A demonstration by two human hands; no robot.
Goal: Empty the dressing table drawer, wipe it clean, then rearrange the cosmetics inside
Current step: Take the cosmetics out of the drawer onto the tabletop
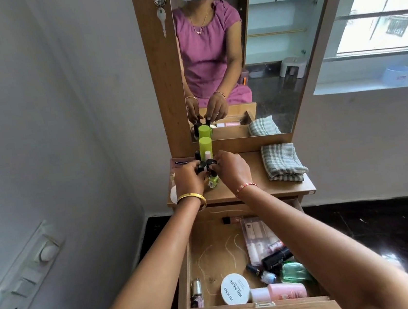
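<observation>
Both hands meet over the back left part of the dressing table top (pixel 251 174), above the open drawer (pixel 209 252). The left hand (pixel 188 179), with a gold bangle at the wrist, has its fingers curled around a black bottle cap (pixel 201 166). The right hand (pixel 231 169), a thin band on its wrist, pinches a second black cap (pixel 210 163) with bent fingertips. Both forearms stretch forward across the drawer. Just below the hands stands a yellow-green nail polish bottle (pixel 213 180); behind them are a tall green bottle (pixel 205 146) and a pale pink tube (pixel 207 155). A folded striped cloth (pixel 282 162) lies on the right of the top. In the drawer remain a white nail polish remover jar (pixel 234 288), a pink bottle (pixel 286 291), a green glass bottle (pixel 294 272), a black tube (pixel 277 257) and a clear case (pixel 259 237).
</observation>
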